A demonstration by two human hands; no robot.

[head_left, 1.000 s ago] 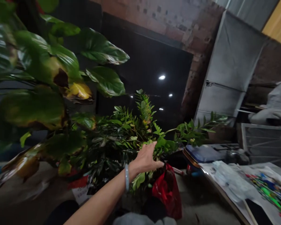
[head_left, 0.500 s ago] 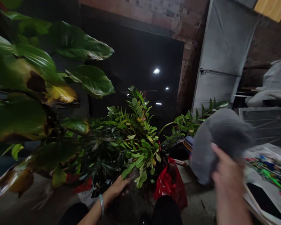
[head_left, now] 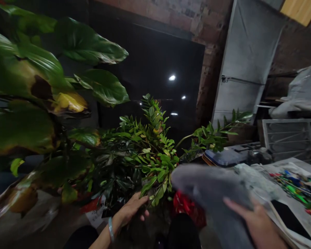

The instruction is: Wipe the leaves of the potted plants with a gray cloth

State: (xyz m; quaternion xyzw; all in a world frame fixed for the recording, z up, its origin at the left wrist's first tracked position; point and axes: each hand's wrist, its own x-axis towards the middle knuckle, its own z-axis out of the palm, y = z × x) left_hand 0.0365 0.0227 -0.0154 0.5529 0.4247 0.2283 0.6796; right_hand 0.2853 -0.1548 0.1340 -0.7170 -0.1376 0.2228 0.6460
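My right hand (head_left: 259, 221) is closed on a grey cloth (head_left: 209, 190), which is smeared by motion and hangs out to the left, in front of a red plastic bag (head_left: 184, 205). My left hand (head_left: 133, 209), with a pale bangle on its wrist, reaches to the lower leaves of a bushy green potted plant (head_left: 158, 162). Its fingers are apart, and the fingertips lie at or against the leaves; I cannot tell whether they touch. The plant's pot is hidden in shadow.
Large glossy leaves (head_left: 93, 45) with yellow and brown patches fill the left. A dark shiny panel (head_left: 145, 65) stands behind the plant. On the right a table (head_left: 297, 164) bears a phone (head_left: 291, 219) and small colourful pieces (head_left: 298, 185). A blue flat case (head_left: 223, 157) lies behind the cloth.
The grey cloth has swung down and left from its raised place on the right, uncovering the blue case. My right hand has moved lower; my left has shifted slightly right.
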